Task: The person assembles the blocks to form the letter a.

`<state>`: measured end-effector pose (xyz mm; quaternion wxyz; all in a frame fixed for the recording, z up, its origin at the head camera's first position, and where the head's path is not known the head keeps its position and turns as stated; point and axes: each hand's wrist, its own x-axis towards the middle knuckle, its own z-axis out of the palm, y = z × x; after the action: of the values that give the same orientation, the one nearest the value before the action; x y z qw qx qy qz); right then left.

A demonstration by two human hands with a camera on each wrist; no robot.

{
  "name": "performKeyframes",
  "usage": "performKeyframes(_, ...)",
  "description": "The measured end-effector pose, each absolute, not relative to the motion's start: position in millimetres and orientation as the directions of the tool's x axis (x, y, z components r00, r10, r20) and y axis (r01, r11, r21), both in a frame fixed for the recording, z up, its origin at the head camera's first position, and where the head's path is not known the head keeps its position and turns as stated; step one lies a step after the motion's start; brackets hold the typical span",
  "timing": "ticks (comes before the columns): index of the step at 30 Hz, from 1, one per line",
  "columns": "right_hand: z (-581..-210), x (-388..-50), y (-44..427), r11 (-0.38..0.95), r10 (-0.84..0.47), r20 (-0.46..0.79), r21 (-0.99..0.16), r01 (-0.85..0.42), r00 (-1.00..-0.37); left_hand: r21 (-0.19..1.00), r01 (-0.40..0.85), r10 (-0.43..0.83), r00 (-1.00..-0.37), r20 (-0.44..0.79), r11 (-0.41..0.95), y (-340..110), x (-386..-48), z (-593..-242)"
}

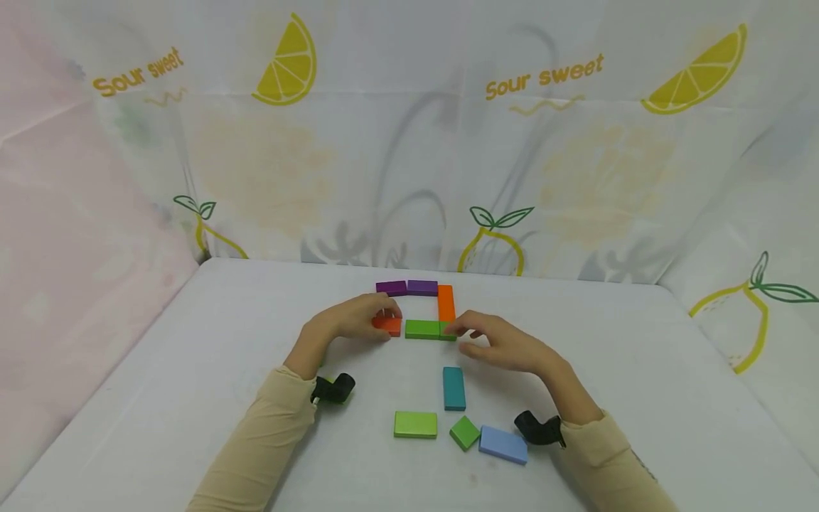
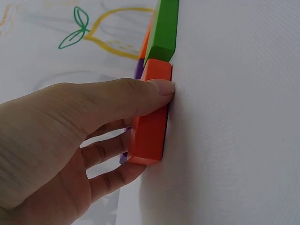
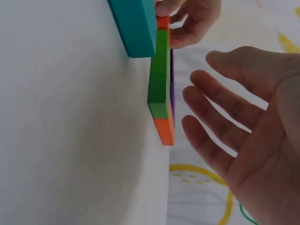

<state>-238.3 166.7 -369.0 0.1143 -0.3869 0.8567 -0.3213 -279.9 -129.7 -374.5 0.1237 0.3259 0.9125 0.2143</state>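
Note:
My left hand point(image 1: 350, 318) pinches a red-orange block point(image 2: 152, 126) between the thumb at its near side and fingers at its far side; the block lies on the table, left of a long green block point(image 1: 422, 329). My right hand point(image 3: 253, 117) is held with spread, relaxed fingers beside a small green block point(image 3: 158, 96) at the end of the long green one, and holds nothing. Behind that corner an orange block point(image 1: 446, 303) runs back to two purple blocks point(image 1: 422, 287) point(image 1: 391, 288) lying end to end.
Nearer on the white table point(image 1: 192, 398) lie a teal block point(image 1: 454, 389), a light green block point(image 1: 415, 424), a green square block point(image 1: 465, 433) and a light blue block point(image 1: 502, 444). Something green is partly hidden by the left wrist. A lemon-print cloth point(image 1: 397, 142) hangs behind.

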Motion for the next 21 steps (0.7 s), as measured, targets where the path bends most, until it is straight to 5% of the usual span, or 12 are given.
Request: performKeyframes(21, -363.5, -221.3, 159.9, 0.544, -0.748, -0.07, -0.635, -0.549, -0.66, 0.46, 0.575, 0.671, -0.739, -0.063, 0.676, -127.8, -280.4, -376.1)
